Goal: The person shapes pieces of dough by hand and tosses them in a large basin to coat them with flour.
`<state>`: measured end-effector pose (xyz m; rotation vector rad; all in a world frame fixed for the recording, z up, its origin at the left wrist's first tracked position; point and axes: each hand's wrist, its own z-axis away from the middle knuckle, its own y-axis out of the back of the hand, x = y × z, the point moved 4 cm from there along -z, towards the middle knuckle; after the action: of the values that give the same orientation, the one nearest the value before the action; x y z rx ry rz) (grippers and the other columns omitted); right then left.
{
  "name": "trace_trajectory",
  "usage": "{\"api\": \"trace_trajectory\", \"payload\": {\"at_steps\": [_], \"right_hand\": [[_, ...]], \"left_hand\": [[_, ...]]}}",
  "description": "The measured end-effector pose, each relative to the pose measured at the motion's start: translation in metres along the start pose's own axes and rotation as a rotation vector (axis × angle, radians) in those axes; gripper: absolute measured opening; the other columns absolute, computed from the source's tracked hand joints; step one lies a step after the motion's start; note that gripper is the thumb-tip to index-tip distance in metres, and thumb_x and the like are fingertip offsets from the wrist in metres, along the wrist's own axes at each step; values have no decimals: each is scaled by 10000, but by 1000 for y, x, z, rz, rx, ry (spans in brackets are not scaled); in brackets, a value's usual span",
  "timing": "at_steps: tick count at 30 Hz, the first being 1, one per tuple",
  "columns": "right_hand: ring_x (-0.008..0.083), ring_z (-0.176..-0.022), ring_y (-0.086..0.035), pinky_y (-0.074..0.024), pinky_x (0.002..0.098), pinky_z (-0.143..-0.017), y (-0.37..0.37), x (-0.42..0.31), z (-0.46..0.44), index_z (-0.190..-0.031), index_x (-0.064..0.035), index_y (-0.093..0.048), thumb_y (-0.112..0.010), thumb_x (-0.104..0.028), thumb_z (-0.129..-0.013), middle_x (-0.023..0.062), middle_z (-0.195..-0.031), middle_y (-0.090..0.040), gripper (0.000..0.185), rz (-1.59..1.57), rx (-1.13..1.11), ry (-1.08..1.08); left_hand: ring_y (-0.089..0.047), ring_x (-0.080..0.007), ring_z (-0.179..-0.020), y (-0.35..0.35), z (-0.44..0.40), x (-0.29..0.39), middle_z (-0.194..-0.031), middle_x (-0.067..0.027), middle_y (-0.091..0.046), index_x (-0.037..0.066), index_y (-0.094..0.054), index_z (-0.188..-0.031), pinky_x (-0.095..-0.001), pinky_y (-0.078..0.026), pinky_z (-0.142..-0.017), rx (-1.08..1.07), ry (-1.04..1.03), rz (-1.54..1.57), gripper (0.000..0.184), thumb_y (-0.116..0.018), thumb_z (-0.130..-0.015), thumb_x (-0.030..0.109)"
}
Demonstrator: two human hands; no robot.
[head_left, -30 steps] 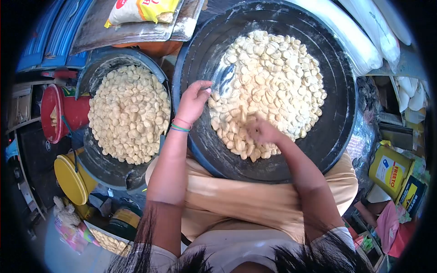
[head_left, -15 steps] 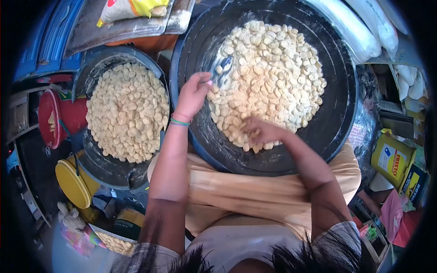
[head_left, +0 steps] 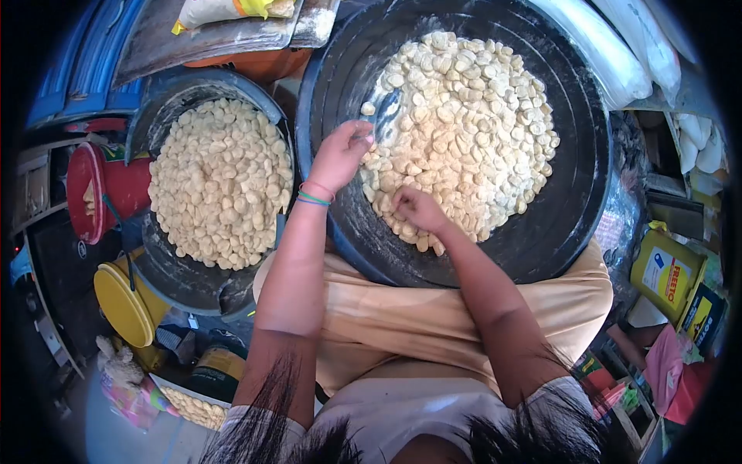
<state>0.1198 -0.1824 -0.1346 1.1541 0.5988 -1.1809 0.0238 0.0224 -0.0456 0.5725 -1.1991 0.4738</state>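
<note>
A pile of small, pale, rounded dough pieces (head_left: 471, 124), dusted with powder, lies in a wide black basin (head_left: 576, 162) before me. My left hand (head_left: 342, 155) is over the basin's left side, at the edge of the pile. Its fingers are closed, thumb against fingertips; whatever they hold is too small to make out. Lower down, at the pile's near left edge, my right hand (head_left: 418, 209) is closed with its fingertips curled toward the pieces. What sits between those fingers is hidden. A bare, smeared bluish patch shows just above my left hand.
To the left stands a smaller dark tub (head_left: 189, 290) heaped with similar pieces. Beyond it are a red bucket (head_left: 116, 189) and a yellow bucket (head_left: 127, 305). Metal trays (head_left: 224, 39) lie at the upper left, white sacks (head_left: 599, 54) at the upper right, and a yellow-green tin (head_left: 666, 267) at right.
My right hand has moved left and up along the pile, and its spread fingers have closed. My left hand has shifted slightly right, its fingers more curled. The view has shifted a little.
</note>
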Motion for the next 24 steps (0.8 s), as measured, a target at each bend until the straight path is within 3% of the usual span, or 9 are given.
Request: {"api": "trace_trajectory", "payload": {"at_steps": [2, 4, 7, 11, 13, 16, 19, 22, 24], "right_hand": [[269, -778, -614, -483, 361, -689, 23, 7, -3, -960, -96, -603, -621, -135, -793, 110, -769, -614, 173, -184, 70, -168], [279, -847, -605, -482, 371, -751, 59, -2, -10, -966, -94, -615, -630, -135, -767, 110, -838, -625, 203, -2, 203, -310], [275, -929, -597, -467, 365, -823, 80, 5, -40, -1019, -102, -616, -646, -175, -766, 113, -919, -633, 265, 485, 383, -22], [311, -1167, -477, -370, 513, -969, 54, -5, -116, -1201, -145, -557, -660, -309, -764, 119, -1204, -548, 478, 611, 172, -12], [348, -1247, -400, -280, 609, -1021, 14, -1, -139, -1335, -190, -449, -645, -365, -777, 120, -1335, -448, 617, 451, 99, -108], [383, -1270, -366, -227, 632, -1049, -33, -12, -102, -1411, -242, -339, -646, -405, -778, 132, -1384, -390, 723, 798, -36, -167], [384, -1278, -348, -263, 582, -1051, -15, -23, -57, -1379, -247, -396, -657, -429, -766, 139, -1377, -391, 691, 483, -232, -193], [392, -1267, -355, -315, 511, -1042, 24, 7, -5, -1350, -231, -444, -686, -424, -745, 146, -1377, -387, 680, 447, -324, -11], [400, -1238, -385, -338, 474, -1030, 45, 19, 29, -1327, -221, -475, -707, -417, -730, 155, -1364, -400, 670, 469, -366, -70]], "left_hand": [[-614, -194, -972, 0, 1, 5, -1074, -126, -644, 3, -587, -1118, -301, -472, -855, -4, 6, -18, 292, -614, -865, 145], [-615, -195, -963, -1, 1, 7, -1072, -124, -644, 5, -588, -1116, -301, -472, -854, -8, 8, -21, 288, -611, -865, 145], [-595, -178, -975, -3, 2, 10, -1077, -104, -631, 4, -587, -1119, -292, -460, -868, -41, 17, -55, 273, -594, -879, 134], [-555, -147, -1026, 1, 2, 3, -1095, -72, -608, -9, -578, -1132, -279, -438, -903, -52, 35, -67, 253, -557, -909, 107], [-562, -156, -1037, 0, 0, 0, -1104, -79, -612, -18, -573, -1138, -288, -440, -912, -32, 44, 9, 252, -540, -913, 92], [-607, -237, -994, -7, -6, -18, -1088, -148, -627, -1, -601, -1106, -315, -457, -888, 26, 19, -12, 268, -581, -869, 124], [-596, -294, -1028, -20, -9, -35, -1104, -185, -614, 21, -610, -1103, -353, -454, -906, -103, 115, -327, 288, -592, -855, 167], [-570, -340, -1065, -40, -7, -52, -1094, -210, -604, 47, -612, -1118, -389, -440, -927, -246, 103, -511, 328, -598, -843, 226], [-551, -342, -1096, -59, -2, -57, -1131, -207, -586, 59, -591, -1157, -396, -421, -960, -332, 105, -624, 360, -590, -844, 237]]}}
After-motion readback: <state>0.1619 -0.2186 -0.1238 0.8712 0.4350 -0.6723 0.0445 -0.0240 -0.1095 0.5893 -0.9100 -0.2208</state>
